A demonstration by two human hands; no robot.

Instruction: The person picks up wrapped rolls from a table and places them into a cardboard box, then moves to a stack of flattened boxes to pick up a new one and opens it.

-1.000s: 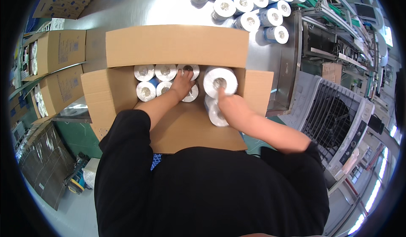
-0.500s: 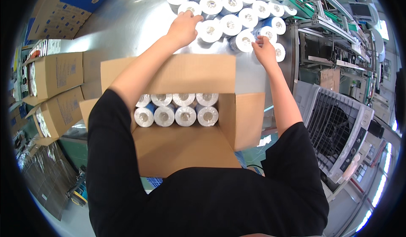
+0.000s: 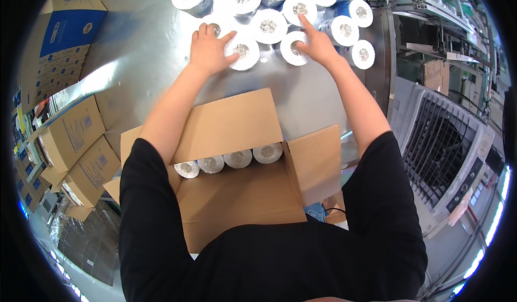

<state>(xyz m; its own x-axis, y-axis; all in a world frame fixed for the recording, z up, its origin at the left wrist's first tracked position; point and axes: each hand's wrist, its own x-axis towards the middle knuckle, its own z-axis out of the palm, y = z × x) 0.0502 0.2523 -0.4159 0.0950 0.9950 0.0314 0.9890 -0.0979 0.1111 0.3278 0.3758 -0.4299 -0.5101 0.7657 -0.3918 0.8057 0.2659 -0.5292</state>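
Note:
White wrapped rolls with hollow cores (image 3: 268,26) stand grouped on a metal table beyond an open cardboard box (image 3: 231,124). My left hand (image 3: 210,51) has its fingers spread. Its fingertips touch a roll partly hidden behind them, and the thumb reaches the front roll (image 3: 243,55) beside it. My right hand (image 3: 321,48) is open too, index finger on one roll (image 3: 299,7) and thumb at the rim of a nearer roll (image 3: 291,49). Inside the box, a row of rolls (image 3: 238,158) shows under the raised far flap.
Left of the table stand a blue-and-tan carton (image 3: 67,30) and two filled cardboard boxes (image 3: 75,132). A conveyor frame (image 3: 441,11) runs along the far right. A grey fan unit (image 3: 436,146) stands at the right, near my right arm.
My view has shifted, and the box looks tilted with its far flap covering more of the rolls inside. Both hands have moved to other rolls, fingers spread wider.

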